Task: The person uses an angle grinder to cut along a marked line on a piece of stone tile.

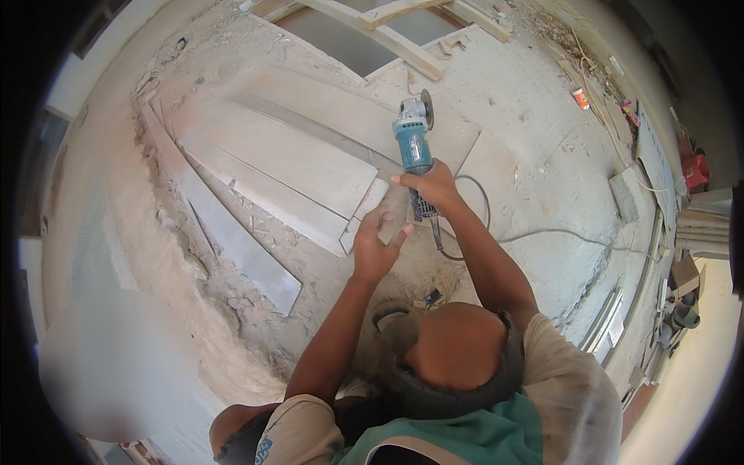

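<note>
**Bare hands close to a grinder disc, cord looping underfoot**

The right hand [434,188] is clamped around the rear grip of a teal angle grinder [413,139], holding it one-handed with the disc end pointing away, over the stone slabs [287,159] on the dusty floor [535,147]. The left hand [377,244] holds nothing, fingers spread, hovering just beside the grinder's tail and over a narrow offcut strip [363,213].

From where I stand, the main worry is that one-handed hold: if the disc bites an edge, the tool could kick, and the free hand sits near its line. Neither hand is gloved. The power cord [496,232] curls right behind the wrist and trails off across the floor, so a snag could jerk the tool. The slabs lie loosely overlapped on rubble, and one may shift or rock under pressure. Loose timber battens [387,35] and scraps lie beyond, easy to trip on.
</note>
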`<state>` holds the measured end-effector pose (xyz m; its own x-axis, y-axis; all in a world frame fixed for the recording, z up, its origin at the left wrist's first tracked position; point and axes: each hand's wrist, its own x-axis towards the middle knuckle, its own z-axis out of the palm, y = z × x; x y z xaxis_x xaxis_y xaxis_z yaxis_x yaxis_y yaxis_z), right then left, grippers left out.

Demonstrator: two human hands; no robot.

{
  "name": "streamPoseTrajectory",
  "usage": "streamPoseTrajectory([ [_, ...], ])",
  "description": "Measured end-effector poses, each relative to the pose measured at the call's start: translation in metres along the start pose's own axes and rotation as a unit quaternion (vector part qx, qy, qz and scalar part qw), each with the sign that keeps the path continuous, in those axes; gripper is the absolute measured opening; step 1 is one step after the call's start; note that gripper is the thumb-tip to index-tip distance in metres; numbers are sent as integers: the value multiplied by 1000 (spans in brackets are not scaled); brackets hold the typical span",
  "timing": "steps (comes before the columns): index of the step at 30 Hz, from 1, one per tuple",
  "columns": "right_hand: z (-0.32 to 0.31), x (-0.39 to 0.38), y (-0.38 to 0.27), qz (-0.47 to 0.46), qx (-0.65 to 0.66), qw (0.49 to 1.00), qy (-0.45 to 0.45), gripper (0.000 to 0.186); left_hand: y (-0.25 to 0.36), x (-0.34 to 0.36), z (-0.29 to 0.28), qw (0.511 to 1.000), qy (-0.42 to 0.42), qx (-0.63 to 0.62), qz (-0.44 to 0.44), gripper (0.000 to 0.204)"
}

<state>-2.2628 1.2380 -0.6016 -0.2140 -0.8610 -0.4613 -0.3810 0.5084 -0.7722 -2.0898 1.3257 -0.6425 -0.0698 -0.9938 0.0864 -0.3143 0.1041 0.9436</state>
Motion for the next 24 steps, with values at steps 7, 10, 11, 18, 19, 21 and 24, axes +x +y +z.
streamPoseTrajectory([
  [7,-26,26,33,37,-145,980,135,48,-43,39,-62,944,277,143,-110,52],
  [10,-35,30,49,20,-143,979,142,52,-63,46,-79,908,330,205,-158,59],
  [11,-35,34,52,21,-154,976,153,54,-69,48,-83,898,342,214,-174,63],
  [18,-34,55,72,54,-262,945,187,71,-75,67,-72,880,328,255,-231,86],
  [19,-33,57,71,60,-263,947,175,74,-74,67,-69,880,327,253,-233,87],
  [21,-34,59,68,91,-276,943,162,81,-75,68,-68,880,325,253,-236,89],
  [24,-32,59,64,96,-283,940,165,81,-76,68,-66,881,318,256,-240,90],
])
